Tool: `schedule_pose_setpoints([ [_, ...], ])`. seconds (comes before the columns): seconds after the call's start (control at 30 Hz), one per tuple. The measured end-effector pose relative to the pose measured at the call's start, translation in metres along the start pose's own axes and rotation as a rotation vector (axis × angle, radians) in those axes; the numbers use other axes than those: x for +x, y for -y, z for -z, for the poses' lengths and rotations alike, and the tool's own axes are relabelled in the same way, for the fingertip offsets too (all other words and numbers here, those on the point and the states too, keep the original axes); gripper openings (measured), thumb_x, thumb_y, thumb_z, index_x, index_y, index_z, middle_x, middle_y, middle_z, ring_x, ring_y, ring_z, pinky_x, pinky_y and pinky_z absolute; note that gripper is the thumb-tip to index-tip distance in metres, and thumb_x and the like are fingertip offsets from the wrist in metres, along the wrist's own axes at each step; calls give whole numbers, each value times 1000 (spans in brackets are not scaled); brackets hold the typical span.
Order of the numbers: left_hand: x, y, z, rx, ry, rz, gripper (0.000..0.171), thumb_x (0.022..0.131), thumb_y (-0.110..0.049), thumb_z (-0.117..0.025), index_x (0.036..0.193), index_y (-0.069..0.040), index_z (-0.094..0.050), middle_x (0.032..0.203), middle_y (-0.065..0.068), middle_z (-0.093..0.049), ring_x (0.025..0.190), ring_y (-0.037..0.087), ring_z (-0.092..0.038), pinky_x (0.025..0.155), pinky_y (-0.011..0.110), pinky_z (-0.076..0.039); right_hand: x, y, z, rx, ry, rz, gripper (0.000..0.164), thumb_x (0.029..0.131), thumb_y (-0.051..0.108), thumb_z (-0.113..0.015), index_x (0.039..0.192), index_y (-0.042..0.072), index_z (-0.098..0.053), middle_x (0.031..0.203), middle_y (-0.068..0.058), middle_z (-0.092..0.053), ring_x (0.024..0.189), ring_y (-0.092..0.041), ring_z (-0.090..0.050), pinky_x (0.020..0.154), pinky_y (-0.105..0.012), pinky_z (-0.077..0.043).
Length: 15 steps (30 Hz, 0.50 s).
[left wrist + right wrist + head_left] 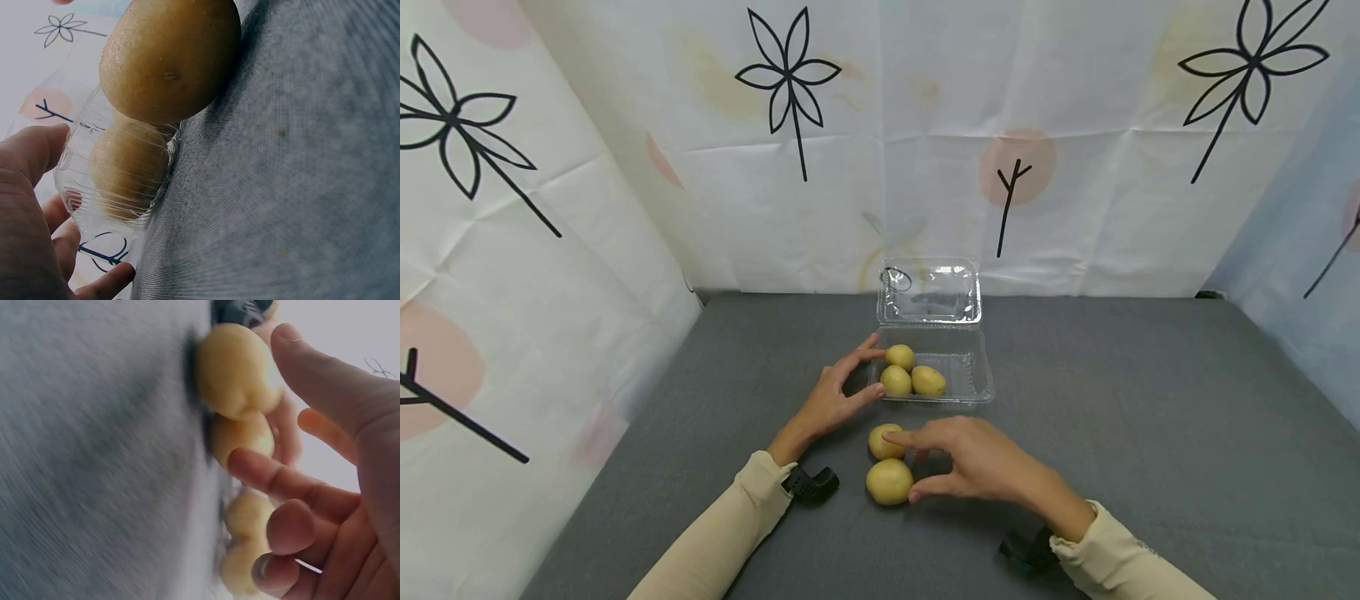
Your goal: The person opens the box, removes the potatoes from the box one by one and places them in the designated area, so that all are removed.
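Two potatoes lie on the grey cloth in front of the container: a near potato [890, 482] and a far potato [883, 443] just behind it. My right hand [977, 462] reaches in from the right, thumb beside the near potato and forefinger over the far one, its fingers spread and not closed round either. A clear plastic clamshell container [970, 367] stands behind them with its lid up, holding three potatoes [928, 381] toward its left side. At the container's left wall, my left hand [831, 400] touches the rim, thumb and fingers stretched apart.
The transparent lid [928, 292] leans back near a white patterned cloth wall [880, 167]. Grey cloth [1112, 417] covers the table. Black wrist devices sit at the left [811, 483] and right [1028, 550] cuffs.
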<state>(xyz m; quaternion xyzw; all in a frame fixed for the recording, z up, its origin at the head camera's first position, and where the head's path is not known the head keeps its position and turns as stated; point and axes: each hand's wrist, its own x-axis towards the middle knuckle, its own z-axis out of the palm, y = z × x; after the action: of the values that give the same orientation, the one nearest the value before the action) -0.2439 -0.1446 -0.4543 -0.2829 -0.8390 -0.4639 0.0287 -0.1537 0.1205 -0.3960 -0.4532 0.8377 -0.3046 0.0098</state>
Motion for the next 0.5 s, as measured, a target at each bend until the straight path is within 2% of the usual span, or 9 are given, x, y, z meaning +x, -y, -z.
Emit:
schedule_pose_setpoints([
  [0.07, 0, -1, 1, -8, 0, 4, 51, 100, -27, -65, 148, -24, -52, 169, -4, -27, 156, 28, -28, 115, 71, -13, 2, -2, 6, 18, -33, -9, 63, 85, 40, -80, 141, 17, -63, 100, 3, -75, 77, -6, -66, 68, -21, -52],
  [0.17, 0, -1, 2, -10, 1, 11, 51, 100, -27, -65, 149, -24, -52, 169, -4, -27, 156, 27, -28, 116, 72, -11, 5, -8, 11, 60, -120, -29, 56, 86, 31, -82, 137, 13, -67, 89, 3, -72, 60, 0, -49, 57, -18, -43],
  [0.27, -1, -1, 2, -6, -1, 12, 51, 100, -28, -66, 148, -24, -52, 169, -4, -28, 156, 28, -28, 116, 73, -10, 9, -18, 13, 112, -224, -24, 46, 86, 20, -82, 129, 9, -70, 83, 3, -72, 52, 6, -36, 48, -17, -37],
  [0.4, -1, -2, 1, -3, -2, 7, 51, 99, -29, -66, 148, -24, -52, 169, -4, -28, 156, 28, -28, 117, 74, -9, 12, -30, 16, 105, -359, -7, 36, 85, 9, -82, 120, 6, -74, 79, 2, -72, 49, 7, -34, 44, -17, -34],
  [0.5, 0, -1, 1, 0, -1, 9, 51, 100, -33, -66, 148, -24, -52, 169, -5, -27, 156, 28, -28, 116, 75, -8, 15, -37, 19, 67, -431, -29, 32, 85, 7, -82, 116, 7, -75, 82, 0, -72, 51, 4, -37, 47, -19, -36],
])
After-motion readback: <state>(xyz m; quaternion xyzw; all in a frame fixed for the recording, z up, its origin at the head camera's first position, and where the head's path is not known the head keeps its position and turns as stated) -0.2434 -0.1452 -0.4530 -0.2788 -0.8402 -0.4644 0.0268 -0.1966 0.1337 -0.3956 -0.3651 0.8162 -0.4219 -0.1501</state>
